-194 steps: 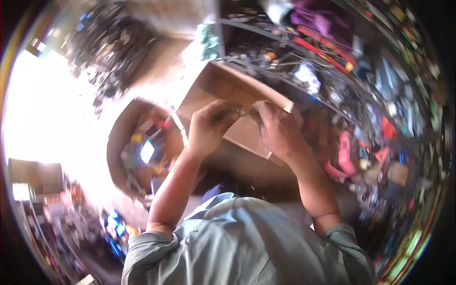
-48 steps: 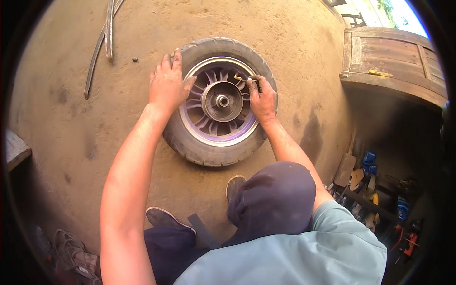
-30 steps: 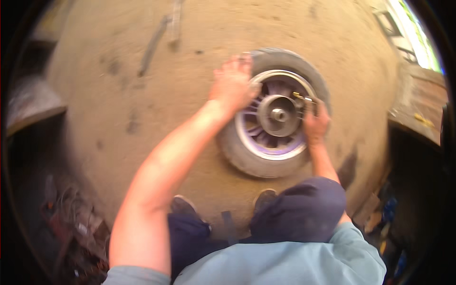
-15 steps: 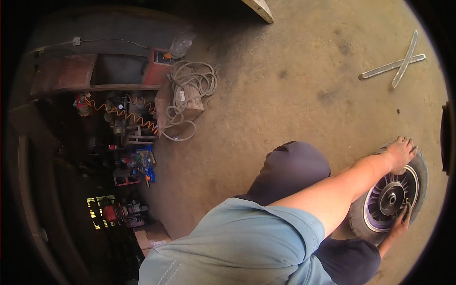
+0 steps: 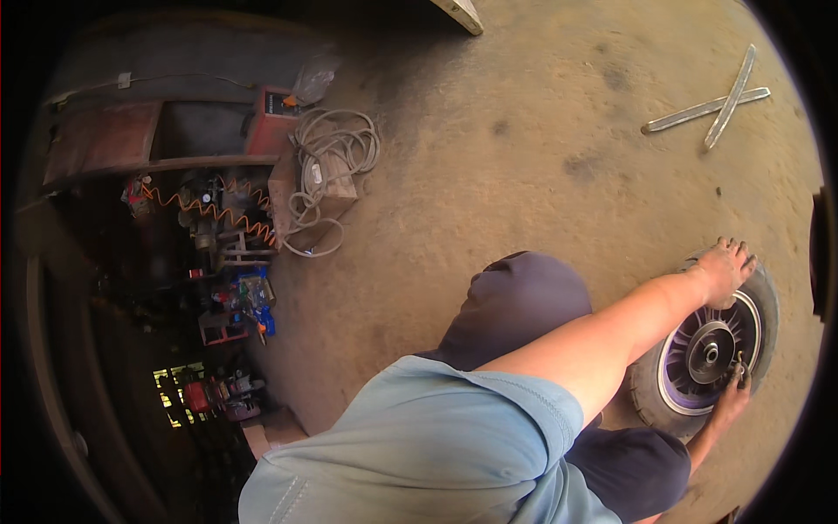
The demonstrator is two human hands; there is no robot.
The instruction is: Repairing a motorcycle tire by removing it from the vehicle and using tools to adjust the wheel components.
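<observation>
A motorcycle wheel (image 5: 655,384) with a black tire, silver rim and purple spokes lies on the floor at the right, a round hub at its center. My left hand (image 5: 721,269) rests on the tire's upper edge with fingers spread. My right hand (image 5: 733,393) is at the rim's lower right, fingers closed around the small brass valve stem (image 5: 740,358). My knees, in dark trousers, are beside and below the wheel.
Two crossed metal bars (image 5: 687,112) lie on the concrete floor (image 5: 541,175) above the wheel. At the left stand a red machine (image 5: 269,127), a coiled hose (image 5: 310,218) on a box, orange spiral air lines and tools under a dark bench. A wooden board's end (image 5: 463,13) shows at the top.
From a cardboard box among shelves, the view moved to the wheel on the floor, then swung left toward the bench. In the last half second it shifted slightly; both hands remain on the wheel.
</observation>
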